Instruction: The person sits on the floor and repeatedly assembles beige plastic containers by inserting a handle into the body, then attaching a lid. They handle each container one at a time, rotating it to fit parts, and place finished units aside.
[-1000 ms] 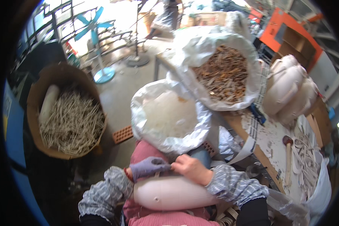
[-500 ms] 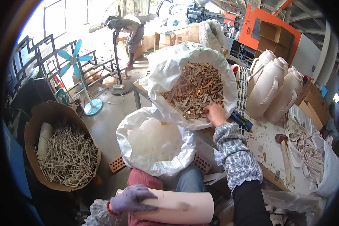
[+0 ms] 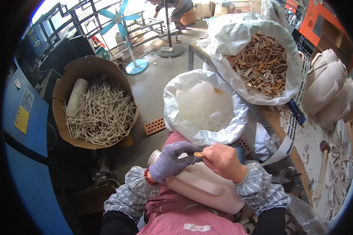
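- The left hand [image 3: 169, 161], in a grey-purple glove, curls over the upper side of a pale cream jug-shaped body [image 3: 202, 184] that lies across the person's lap, its fingertips meeting those of the other hand.
- The right hand [image 3: 223, 160], bare, is bent over the same spot, thumb and fingers pinching a small brown piece [image 3: 198, 154] just above the jug's surface.
- The small brown piece sits between the fingertips of both hands, right at the jug's top edge.
- The jug's round neck [image 3: 154, 156] points toward the person's left, beside the gloved wrist with its red bead bracelet [image 3: 146, 177].
- Just beyond the hands stands a white plastic sack [image 3: 188, 131] of pale, translucent material.
- Farther off, a second white sack [image 3: 239, 39] full of brown sticks [image 3: 261, 64] rests on the tabletop [image 3: 276, 121] to the right.
- More cream jugs [image 3: 327, 88] lie stacked at the right edge.
- To the left, on the floor, a cardboard bin [image 3: 66, 84] holds a heap of pale thin rods [image 3: 102, 113].
- A blue fan [image 3: 119, 19] stands behind the bin.
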### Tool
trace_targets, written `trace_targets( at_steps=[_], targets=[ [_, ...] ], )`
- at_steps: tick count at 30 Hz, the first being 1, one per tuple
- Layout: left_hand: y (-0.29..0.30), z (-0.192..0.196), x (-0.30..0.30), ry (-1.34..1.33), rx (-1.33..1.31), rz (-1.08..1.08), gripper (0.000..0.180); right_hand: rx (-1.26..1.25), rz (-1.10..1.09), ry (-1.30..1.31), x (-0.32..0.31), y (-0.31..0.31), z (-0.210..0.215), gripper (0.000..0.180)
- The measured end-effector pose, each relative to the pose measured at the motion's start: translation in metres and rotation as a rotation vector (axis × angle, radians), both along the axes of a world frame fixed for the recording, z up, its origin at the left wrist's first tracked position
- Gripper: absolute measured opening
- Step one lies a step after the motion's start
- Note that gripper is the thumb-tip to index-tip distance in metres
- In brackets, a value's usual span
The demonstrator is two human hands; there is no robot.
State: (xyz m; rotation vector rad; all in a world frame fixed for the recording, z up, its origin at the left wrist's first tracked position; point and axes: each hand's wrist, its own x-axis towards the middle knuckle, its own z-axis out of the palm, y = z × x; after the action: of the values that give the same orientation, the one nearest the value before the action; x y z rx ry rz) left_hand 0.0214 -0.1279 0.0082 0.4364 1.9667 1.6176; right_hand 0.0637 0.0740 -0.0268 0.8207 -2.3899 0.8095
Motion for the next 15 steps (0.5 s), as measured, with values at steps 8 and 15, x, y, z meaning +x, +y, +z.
trace_targets(
  at_steps=[8,15],
  targets=[
    [-0.032,-0.054,0.012,0.32,0.173,0.11,0.026,-0.13,0.006,-0.154,0.003,-0.025,0.0,0.017],
    [-0.04,-0.048,0.013,0.209,0.263,0.006,0.028,-0.278,0.231,-0.158,0.008,-0.021,0.008,0.031]
  ],
)
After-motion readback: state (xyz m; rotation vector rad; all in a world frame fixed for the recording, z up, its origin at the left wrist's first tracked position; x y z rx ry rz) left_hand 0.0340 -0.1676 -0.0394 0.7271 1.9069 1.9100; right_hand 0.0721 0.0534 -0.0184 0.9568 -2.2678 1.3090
